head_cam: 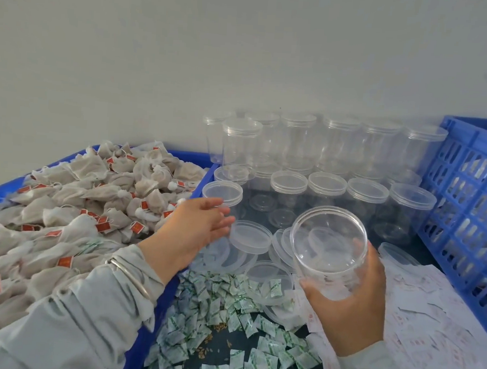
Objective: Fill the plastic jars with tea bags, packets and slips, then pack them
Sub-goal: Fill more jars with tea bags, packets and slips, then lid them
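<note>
Tea bags w/ red tags filled the blue tray at left, too many to count. Left hand, fingers straight and holding nothing, hovered by loose lids, approx. six. Green-printed packets lay scattered below, dozens. Right hand gripped one open, empty jar, mouth tilted toward the camera. Behind stood lidded jars in two tiers, roughly a dozen visible. Slips and a blue crate lay right. Best approach, probably: keep the jar steady and near the tray, drop bags in first.
</note>
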